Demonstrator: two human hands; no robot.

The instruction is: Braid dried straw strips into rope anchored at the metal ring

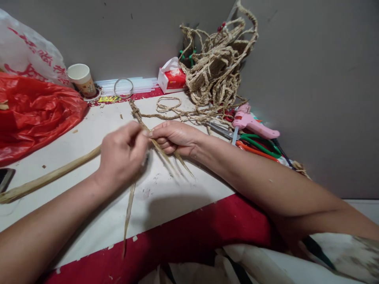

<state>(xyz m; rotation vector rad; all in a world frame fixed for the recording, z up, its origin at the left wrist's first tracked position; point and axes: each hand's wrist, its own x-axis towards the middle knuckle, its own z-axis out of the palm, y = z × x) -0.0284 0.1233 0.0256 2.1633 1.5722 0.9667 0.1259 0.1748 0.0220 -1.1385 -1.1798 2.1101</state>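
My left hand (120, 152), slightly blurred, is closed with thumb and fingers pinched on dry plant-fibre strands. Against its fingertips, my right hand (177, 138) is also closed, pinching the same fibres. The braided end of the fibre rope (136, 112) runs up and away from my fingers, knotted at its far tip. Loose strand ends (166, 156) fan out below my right hand. A long thin strand (128, 217) hangs down below my left hand over the table's front edge. Whatever lies inside my left palm is hidden.
A big heap of braided rope (219, 67) stands at the back right. Near my right forearm lie a pink glue gun (251, 122) and green-handled scissors (260, 144). A paper cup (81, 81), tissue pack (173, 79), red plastic bag (35, 114) and thick fibre roll (53, 173) are around.
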